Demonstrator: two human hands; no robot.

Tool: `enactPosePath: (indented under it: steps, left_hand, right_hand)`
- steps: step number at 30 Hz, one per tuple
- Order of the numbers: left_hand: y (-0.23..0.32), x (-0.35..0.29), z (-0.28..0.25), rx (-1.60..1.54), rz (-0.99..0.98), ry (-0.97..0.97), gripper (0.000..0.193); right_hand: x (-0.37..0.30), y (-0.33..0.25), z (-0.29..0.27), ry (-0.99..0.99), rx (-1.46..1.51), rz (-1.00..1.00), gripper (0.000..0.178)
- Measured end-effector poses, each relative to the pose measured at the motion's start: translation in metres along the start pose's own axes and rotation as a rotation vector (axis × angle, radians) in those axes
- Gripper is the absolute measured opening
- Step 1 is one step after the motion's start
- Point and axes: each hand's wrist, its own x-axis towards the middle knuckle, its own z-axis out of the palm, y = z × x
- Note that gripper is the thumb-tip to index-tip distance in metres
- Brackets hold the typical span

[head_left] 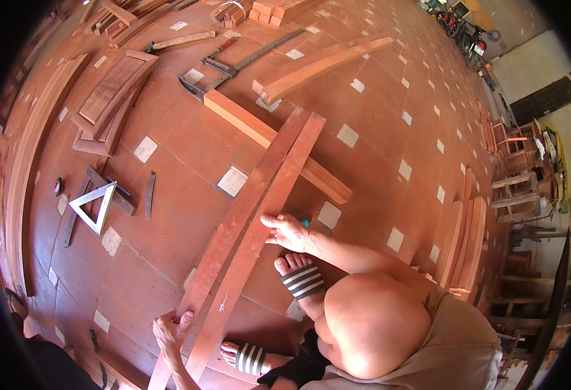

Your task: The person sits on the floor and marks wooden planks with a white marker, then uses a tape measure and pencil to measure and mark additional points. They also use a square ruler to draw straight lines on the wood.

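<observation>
Two long reddish wooden boards lie side by side, slanting from the lower edge up to the middle, with a narrow gap between them. Their far ends rest across a thick wooden beam (328,180) on the floor. My left hand (172,330) is closed on the left board (213,263) near its lower end, thumb on top. Farther up, my right hand (287,233) grips the outer edge of the right board (237,292), its thumb on the upper face and its other fingers partly hidden. A pale scribbled mark shows on the right board.
Left of the boards lie a white triangular square (96,207), a tape measure (57,186) and a thin dark strip (150,194). Beyond are framed panels (115,94), a hammer (183,41), a bar clamp (233,68) and more timber (328,68). Stacked boards (464,240) lie right.
</observation>
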Motion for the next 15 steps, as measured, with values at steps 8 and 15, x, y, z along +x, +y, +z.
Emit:
enactPosePath:
  steps: [8, 15]
  left_hand:
    - [0.02, 0.001, 0.018, -0.031, -0.002, -0.013, 0.098]
    - [0.033, 0.003, 0.015, 0.016, -0.05, -0.077, 0.092]
  right_hand:
    - [0.004, 0.003, 0.001, 0.013, 0.015, 0.004, 0.015]
    - [0.01, 0.01, -0.012, -0.006, -0.012, -0.016, 0.019]
